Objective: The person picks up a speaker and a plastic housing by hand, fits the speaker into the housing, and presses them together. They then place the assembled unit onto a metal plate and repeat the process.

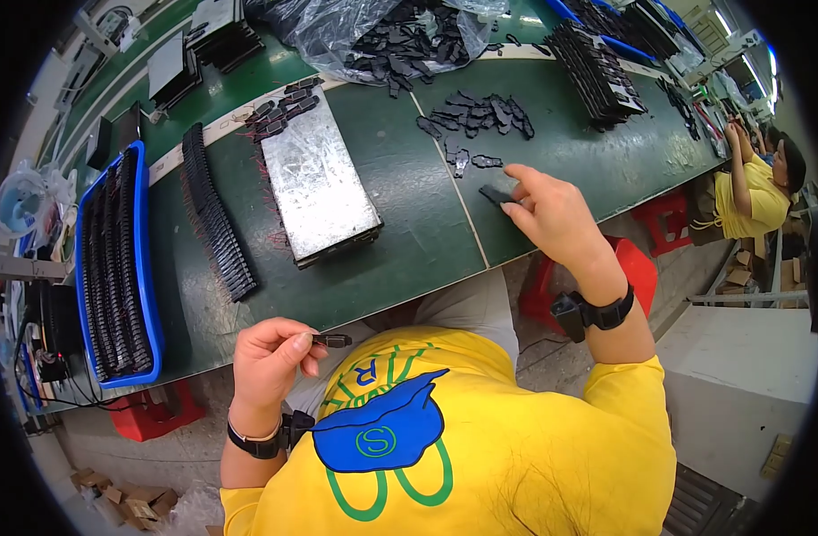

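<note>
There, the left hand (271, 359) pinched a small black part (334, 340) beside the near edge of the green table (409, 237); the right hand (554, 213), index finger raised, had its thumb at a black piece (494, 194), grip unclear. Light, edge-wise holding looked wisest.

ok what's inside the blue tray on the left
Long rows of small black parts lie in the blue tray; its floor beneath them is covered and can't be seen.

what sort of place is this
Most likely a factory assembly workshop: loose small black parts lie on a long green workbench, a blue tray holds neat rows of pieces, and a co-worker in yellow is farther along.
</note>
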### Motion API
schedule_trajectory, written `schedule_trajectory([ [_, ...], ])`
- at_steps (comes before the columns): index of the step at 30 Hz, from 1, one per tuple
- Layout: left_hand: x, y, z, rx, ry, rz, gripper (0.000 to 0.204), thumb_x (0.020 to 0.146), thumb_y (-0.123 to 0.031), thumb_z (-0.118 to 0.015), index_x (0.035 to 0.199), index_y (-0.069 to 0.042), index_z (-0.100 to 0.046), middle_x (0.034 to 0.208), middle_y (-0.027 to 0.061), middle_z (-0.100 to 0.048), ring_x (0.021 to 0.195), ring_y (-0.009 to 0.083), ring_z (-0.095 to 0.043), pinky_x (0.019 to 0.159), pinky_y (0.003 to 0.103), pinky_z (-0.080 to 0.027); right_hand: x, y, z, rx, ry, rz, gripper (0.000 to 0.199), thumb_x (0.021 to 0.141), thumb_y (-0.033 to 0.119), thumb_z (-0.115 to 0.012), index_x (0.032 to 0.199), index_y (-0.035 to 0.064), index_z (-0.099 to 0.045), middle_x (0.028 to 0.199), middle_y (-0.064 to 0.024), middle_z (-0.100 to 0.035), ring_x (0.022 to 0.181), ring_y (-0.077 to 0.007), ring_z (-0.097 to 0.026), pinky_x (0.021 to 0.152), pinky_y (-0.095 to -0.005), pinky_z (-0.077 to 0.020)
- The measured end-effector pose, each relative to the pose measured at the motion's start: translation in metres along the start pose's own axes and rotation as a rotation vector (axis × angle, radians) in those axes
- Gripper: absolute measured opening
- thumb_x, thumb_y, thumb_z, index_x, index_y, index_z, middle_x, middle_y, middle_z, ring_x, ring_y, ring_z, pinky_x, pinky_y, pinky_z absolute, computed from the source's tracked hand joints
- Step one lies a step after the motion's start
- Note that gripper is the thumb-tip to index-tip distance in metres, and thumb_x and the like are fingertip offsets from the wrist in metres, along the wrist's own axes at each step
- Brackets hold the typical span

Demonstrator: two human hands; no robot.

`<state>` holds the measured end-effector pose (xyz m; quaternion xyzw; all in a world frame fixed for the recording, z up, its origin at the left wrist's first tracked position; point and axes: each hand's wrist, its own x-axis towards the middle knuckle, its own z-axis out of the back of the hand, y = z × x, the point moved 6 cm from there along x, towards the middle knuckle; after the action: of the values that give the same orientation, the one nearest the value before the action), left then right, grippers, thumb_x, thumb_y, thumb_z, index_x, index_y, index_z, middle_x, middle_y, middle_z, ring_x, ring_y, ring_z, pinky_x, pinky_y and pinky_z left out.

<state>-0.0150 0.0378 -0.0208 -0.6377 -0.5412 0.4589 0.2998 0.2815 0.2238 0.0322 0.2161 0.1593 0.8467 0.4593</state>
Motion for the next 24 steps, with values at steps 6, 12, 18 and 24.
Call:
schedule_trajectory([
  [6, -0.003, 0.001, 0.000, 0.014, -0.010, 0.016, 0.012, 0.087, -0.005, -0.059, 0.092, 0.005, -0.063, 0.077, 0.0145, -0.067, 0.056, 0.0132, -0.061, 0.052, 0.023, -0.050, 0.010, -0.004, 0.000, -0.071, 0.124, 0.060, 0.029, 0.070, 0.007, -0.070, 0.096, -0.0028, -0.062, 0.080, -0.0163, -0.062, 0.067, -0.0276, -0.062, 0.065, -0.0346, -0.0508],
  [12, 0.004, 0.000, -0.007, 0.104, -0.074, 0.132, 0.016, 0.089, -0.009, -0.059, 0.095, 0.005, -0.064, 0.079, 0.0114, -0.068, 0.059, 0.0117, -0.061, 0.053, 0.022, -0.050, 0.025, 0.002, -0.014, -0.172, 0.260, 0.045, 0.024, 0.069, 0.006, -0.067, 0.090, -0.0027, -0.061, 0.081, -0.0164, -0.060, 0.069, -0.0267, -0.060, 0.065, -0.0332, -0.0488],
  [18, 0.004, -0.001, -0.007, 0.013, -0.085, 0.094, 0.017, 0.090, -0.010, -0.058, 0.098, 0.004, -0.063, 0.078, 0.0150, -0.068, 0.057, 0.0139, -0.062, 0.050, 0.023, -0.050, 0.004, -0.001, -0.026, -0.054, 0.075, -0.059, 0.024, 0.070, 0.001, -0.066, 0.093, -0.0020, -0.060, 0.083, -0.0126, -0.060, 0.073, -0.0195, -0.059, 0.067, -0.0261, -0.0475],
  [24, 0.004, 0.001, -0.005, 0.043, -0.075, 0.120, 0.018, 0.090, -0.011, -0.058, 0.098, 0.004, -0.063, 0.079, 0.0146, -0.068, 0.057, 0.0137, -0.063, 0.050, 0.023, -0.051, -0.025, 0.060, -0.017, 0.530, -0.106, 0.103, 0.027, 0.073, -0.006, -0.066, 0.099, -0.0011, -0.061, 0.088, -0.0071, -0.061, 0.075, -0.0153, -0.057, 0.069, -0.0259, -0.0465],
])
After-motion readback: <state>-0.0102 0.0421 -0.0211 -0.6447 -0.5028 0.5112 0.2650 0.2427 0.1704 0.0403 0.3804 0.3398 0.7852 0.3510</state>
